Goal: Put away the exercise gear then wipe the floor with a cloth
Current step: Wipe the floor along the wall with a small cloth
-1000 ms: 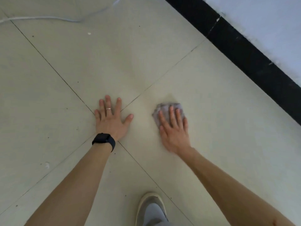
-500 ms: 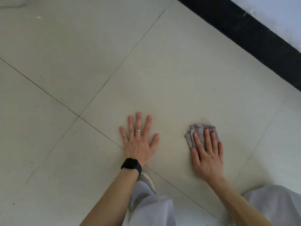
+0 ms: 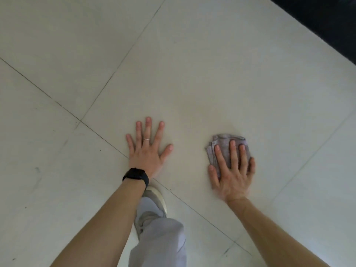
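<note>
Head view: right hand (image 3: 232, 170) pressed flat, fingers spread, pinning folded cloth (image 3: 224, 149) to floor (image 3: 192, 64) for wiping. Left hand (image 3: 147, 149) flat, empty, bracing body weight beside it.

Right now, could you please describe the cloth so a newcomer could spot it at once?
On the pale tiled floor, look under the right hand. The cloth is a small, folded, grey-mauve rag pressed flat beneath its fingers; the left hand covers nothing.

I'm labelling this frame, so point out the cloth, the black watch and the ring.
cloth (image 3: 221, 140), head view, its bare top edge.
black watch (image 3: 136, 175), head view, its face.
ring (image 3: 146, 139), head view, the band.
</note>
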